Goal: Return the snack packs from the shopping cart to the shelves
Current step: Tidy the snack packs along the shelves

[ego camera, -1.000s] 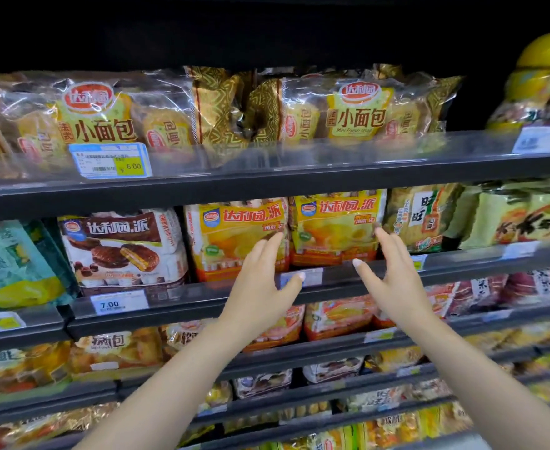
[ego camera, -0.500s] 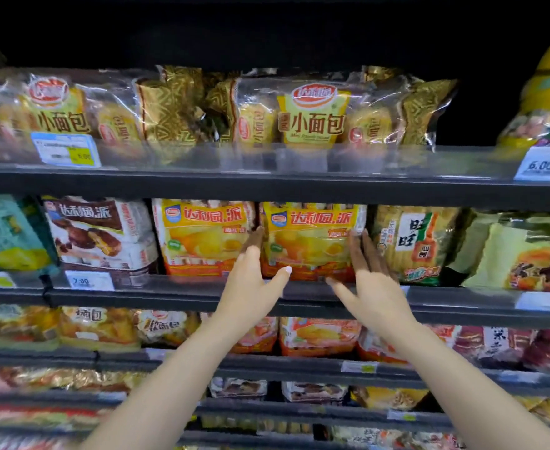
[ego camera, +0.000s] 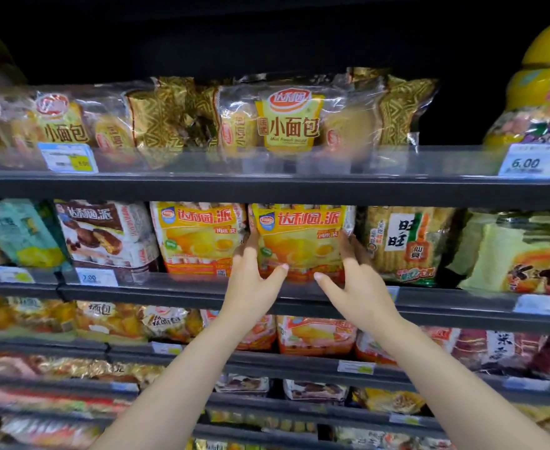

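Shop: shelves (ego camera: 267, 190) of snack packs (ego camera: 299, 241) (price tags (ego camera: 527, 162))

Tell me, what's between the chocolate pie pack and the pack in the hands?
In the head view, one more yellow pie pack stands between the chocolate pie pack and the held yellow pack.

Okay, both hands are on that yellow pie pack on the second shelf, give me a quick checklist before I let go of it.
1. Yellow pie pack stands upright on the second shelf: ok.
2. Its label faces forward like the matching yellow pack to its left: ok.
3. Left hand and right hand flank the pack's two sides, thumbs on its front: ok.
4. Pack is pushed fully back behind the shelf lip: cannot tell, its lower edge is hidden by the hands.
5. Pack clears the rice cracker bag on its right: cannot tell, the right fingers cover the gap.
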The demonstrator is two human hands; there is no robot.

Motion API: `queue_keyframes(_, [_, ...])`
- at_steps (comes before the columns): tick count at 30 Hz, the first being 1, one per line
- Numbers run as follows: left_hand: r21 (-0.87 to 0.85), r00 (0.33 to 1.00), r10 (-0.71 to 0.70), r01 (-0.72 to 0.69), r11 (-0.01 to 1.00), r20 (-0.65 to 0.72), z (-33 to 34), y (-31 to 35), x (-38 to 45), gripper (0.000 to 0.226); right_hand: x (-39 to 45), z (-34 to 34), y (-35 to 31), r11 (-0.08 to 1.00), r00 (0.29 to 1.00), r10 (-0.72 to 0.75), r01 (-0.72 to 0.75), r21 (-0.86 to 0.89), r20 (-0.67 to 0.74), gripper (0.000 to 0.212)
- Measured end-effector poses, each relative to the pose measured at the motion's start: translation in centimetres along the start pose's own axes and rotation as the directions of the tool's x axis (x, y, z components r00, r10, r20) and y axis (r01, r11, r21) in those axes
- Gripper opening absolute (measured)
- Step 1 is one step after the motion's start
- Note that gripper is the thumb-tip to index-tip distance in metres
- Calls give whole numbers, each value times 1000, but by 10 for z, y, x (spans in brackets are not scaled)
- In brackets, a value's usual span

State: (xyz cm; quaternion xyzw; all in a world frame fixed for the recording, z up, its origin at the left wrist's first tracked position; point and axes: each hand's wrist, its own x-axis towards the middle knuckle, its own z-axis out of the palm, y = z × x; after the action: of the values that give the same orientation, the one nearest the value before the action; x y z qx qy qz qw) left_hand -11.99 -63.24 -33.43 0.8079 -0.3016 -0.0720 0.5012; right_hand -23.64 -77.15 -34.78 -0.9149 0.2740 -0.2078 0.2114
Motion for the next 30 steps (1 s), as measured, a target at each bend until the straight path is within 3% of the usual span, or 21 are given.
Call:
queue_keyframes(3, [18,1000,3,-3,1000,-15,-6,-6,-2,62,-7,-1,-4,1000,1000,16,-16,17,-8,67])
queue_keyframes(6, [86,1000,13,-14,996,12,-11,-10,0,56,-12,-5,-6,1000,1000,6,-6,18,-9,76])
queue_keyframes(8, [134,999,23,-27,991,28,-13,-8,-2,45,-15,-10,-6,999,999,39,-39,4,-16,69])
queue_keyframes(13, [194,982,184,-189,963,41,-15,-4,-15,70,-38,-28,8,999,994,40,-43,-29,-97,67])
queue_keyframes(21, [91,891,389,-419,904,235,22,47,-35,74,-68,-85,68,992,985,98,-108,-64,-144,71])
queue_keyframes(27, [11,906,317,-334,943,280,94,87,-39,77,-57,-115,105,990,983,139,-141,-10,-118,70])
queue_keyframes(30, [61,949,194,-215,975,248,121,100,-34,61,-46,-116,118,992,990,124,-125,-15,-72,64])
